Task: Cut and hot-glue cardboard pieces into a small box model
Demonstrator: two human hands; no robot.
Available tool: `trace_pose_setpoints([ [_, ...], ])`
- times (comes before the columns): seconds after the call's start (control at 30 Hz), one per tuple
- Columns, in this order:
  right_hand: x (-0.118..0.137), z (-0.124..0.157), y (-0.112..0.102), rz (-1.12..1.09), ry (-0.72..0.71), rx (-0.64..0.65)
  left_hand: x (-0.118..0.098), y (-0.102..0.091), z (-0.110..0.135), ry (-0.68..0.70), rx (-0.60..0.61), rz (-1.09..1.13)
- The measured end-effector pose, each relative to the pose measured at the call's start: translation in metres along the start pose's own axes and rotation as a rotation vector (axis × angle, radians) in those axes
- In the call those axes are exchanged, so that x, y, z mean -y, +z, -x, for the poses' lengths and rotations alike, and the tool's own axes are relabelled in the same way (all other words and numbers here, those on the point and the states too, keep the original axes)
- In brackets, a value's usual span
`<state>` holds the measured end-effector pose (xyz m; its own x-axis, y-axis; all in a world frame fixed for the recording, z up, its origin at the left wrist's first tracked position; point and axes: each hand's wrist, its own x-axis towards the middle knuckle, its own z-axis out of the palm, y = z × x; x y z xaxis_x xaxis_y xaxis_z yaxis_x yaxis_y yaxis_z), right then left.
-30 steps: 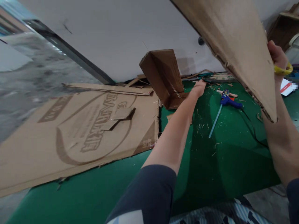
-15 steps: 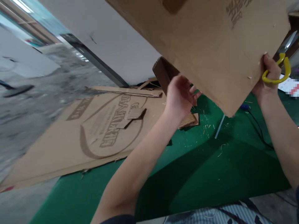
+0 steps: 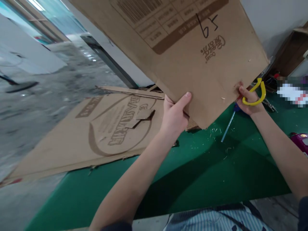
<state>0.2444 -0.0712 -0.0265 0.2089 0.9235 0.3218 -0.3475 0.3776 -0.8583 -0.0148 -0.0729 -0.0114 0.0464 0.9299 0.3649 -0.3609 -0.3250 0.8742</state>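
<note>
A large brown cardboard piece (image 3: 173, 73), with a printed table, a barcode and a handwritten "65", is held up and tilted in front of me. My left hand (image 3: 175, 114) grips its lower left edge, thumb on the printed face. At the right edge my right hand (image 3: 249, 99) pinches the same piece. Yellow scissor handles (image 3: 264, 93) hang around that hand's fingers; the blades are hidden. A second cardboard sheet (image 3: 60, 138), with large printed lettering and torn flaps, lies flat to the left.
The green table (image 3: 216, 179) is strewn with small scraps below the cardboard. A clear glue stick (image 3: 228, 126) sticks out from something blue, perhaps a glue gun. A purple object (image 3: 300, 142) lies at the right edge. Narrow cardboard strips (image 3: 134, 93) rest against the pale panel behind.
My left hand, loose near the edge before, has closed on the cardboard with its thumb in front. The cardboard and my right hand with the scissors have shifted left in view.
</note>
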Motion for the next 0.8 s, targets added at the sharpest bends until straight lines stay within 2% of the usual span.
trace_pose_setpoints([
  [0.07,-0.004,0.011,-0.001,0.034,0.046,0.069,-0.002,-0.012,-0.008,0.001,-0.016,-0.006],
  [0.17,-0.01,0.025,0.0,0.089,0.106,0.061,-0.004,-0.025,-0.017,0.042,-0.02,-0.023],
  [0.37,-0.019,0.04,0.011,0.199,-0.011,-0.033,-0.001,-0.038,-0.027,0.156,-0.07,-0.035],
  [0.47,-0.028,0.052,0.021,0.266,0.001,-0.017,-0.001,-0.042,-0.03,0.229,-0.076,-0.041],
  [0.53,-0.035,0.058,0.03,0.333,0.036,-0.013,-0.001,-0.041,-0.029,0.254,-0.077,-0.05],
  [0.6,-0.042,0.057,0.043,0.382,0.055,-0.063,0.001,-0.034,-0.022,0.257,-0.067,-0.078],
  [0.7,-0.051,0.041,0.062,0.39,0.047,-0.188,0.004,-0.016,-0.003,0.254,-0.077,-0.121],
  [0.8,-0.061,0.018,0.069,0.398,0.019,-0.301,0.004,0.002,0.015,0.259,-0.136,-0.044],
])
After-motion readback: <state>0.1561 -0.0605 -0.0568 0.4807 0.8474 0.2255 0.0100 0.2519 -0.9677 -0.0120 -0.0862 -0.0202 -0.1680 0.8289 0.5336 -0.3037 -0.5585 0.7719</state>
